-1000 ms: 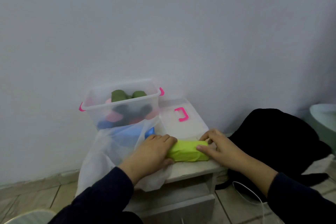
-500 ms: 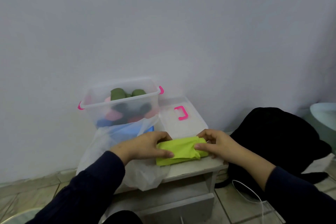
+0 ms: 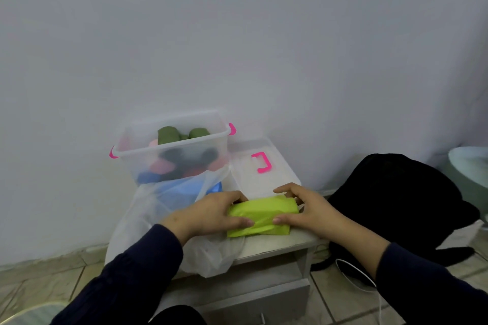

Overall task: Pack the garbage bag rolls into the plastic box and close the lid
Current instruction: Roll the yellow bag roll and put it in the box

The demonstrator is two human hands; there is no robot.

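Both hands grip the lime-green garbage bag roll [image 3: 261, 215] on the small white table [image 3: 280, 244] — left hand [image 3: 211, 215] and right hand [image 3: 309, 210] at its ends. It looks soft, light, slippery — best held around the middle. The clear plastic box [image 3: 171, 150] stands behind.

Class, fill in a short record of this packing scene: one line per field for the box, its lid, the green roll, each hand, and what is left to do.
box: clear box with pink clips, open, holding dark green, black, pink and blue rolls
lid: off, flat on the table right of the box, lid handle pink
green roll: lime roll on the table, outside the box
left hand: left hand grips the roll's left end
right hand: right hand grips its right end
left to do: roll into box, lid on
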